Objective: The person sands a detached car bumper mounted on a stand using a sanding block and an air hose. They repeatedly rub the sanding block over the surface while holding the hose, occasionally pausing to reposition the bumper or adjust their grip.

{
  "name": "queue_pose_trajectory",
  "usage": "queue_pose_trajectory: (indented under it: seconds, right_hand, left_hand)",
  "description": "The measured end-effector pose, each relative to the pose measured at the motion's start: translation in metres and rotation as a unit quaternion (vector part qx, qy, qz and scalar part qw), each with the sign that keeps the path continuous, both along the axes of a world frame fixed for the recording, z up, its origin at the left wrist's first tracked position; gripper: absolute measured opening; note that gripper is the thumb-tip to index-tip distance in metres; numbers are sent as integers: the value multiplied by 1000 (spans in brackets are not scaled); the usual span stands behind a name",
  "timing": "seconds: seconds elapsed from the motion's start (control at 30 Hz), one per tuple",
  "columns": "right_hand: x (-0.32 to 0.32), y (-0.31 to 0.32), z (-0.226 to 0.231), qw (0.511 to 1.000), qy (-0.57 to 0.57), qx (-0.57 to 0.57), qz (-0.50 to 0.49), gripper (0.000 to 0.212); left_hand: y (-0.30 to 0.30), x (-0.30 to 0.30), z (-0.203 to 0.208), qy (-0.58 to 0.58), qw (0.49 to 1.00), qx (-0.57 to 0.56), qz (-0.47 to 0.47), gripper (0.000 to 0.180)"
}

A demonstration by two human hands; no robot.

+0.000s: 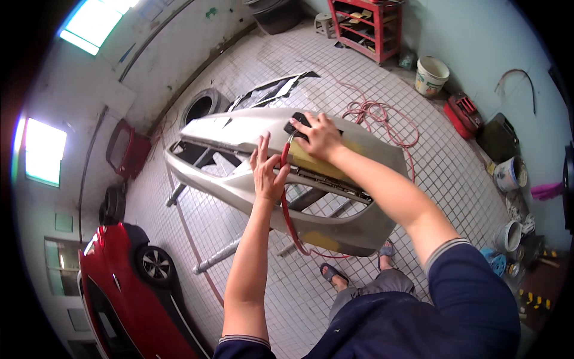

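A grey car bumper with yellowish filler patches lies across a stand in front of me. My right hand presses a black air sander onto its upper face, fingers over the tool's top. From the sander a red air hose runs down past my left hand, over the bumper's openings, toward the floor. My left hand is beside the hose with its fingers stretched and spread; the index finger and thumb are close to the hose. Whether they touch it I cannot make out.
Metal stand legs stick out at the left. A red hose coil lies on the tiled floor beyond the bumper. A red car stands at lower left, a tyre behind. Buckets and a red case line the right wall.
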State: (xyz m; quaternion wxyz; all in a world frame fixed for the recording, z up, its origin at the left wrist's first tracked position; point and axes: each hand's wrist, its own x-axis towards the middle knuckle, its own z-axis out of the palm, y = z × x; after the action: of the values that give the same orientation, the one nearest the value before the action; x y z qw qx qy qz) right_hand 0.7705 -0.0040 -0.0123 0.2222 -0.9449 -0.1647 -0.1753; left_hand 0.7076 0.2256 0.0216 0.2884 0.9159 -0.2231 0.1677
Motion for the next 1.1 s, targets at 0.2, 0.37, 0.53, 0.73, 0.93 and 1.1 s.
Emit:
queue_pose_trajectory:
  seconds: [0.2,0.37,0.53,0.73,0.93,1.1]
  right_hand:
    - [-59,-6,-11,995,-50,-19,84,65]
    - [-78,-23,-11,992,-51,3,116,61]
    - [-11,14,1,999,-44,26,6,61]
    - [-12,23,-7,999,-35,7,6,72]
    - [-31,28,0,999,-31,9,-29,67]
    - [-117,-14,-33,997,-70,29,20,63]
  left_hand:
    - [5,-16,-3,63,997,-37,-34,24]
    - [-2,-22,2,61,996,-62,-36,23]
    - [-16,-21,16,80,994,-61,-45,24]
    - [10,-42,27,55,992,61,-93,30]
    - [56,-65,24,3,996,85,-16,39]
    - [52,-79,25,26,999,46,6,45]
